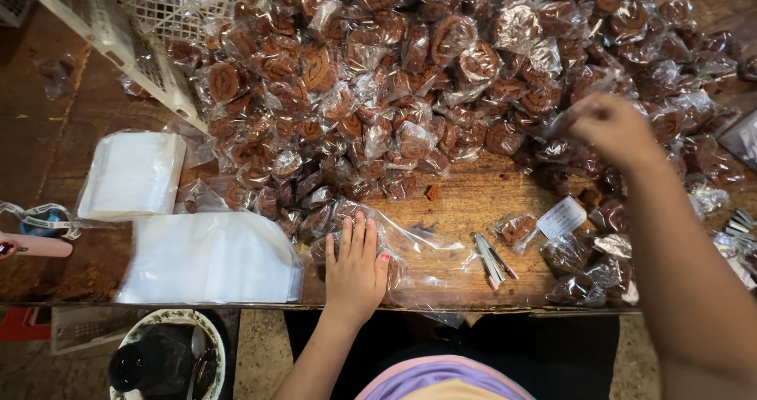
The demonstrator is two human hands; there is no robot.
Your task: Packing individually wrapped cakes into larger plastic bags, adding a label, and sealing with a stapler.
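My right forearm crossed nearest, its blurred hand [611,128] pinching one clear-wrapped brown spiral biscuit [569,117] from the heap. My left hand [356,267] lay flat, fingers open, pinning the large clear plastic bag [410,250] on the wooden table [465,195]; keeping it pinned seemed wise.
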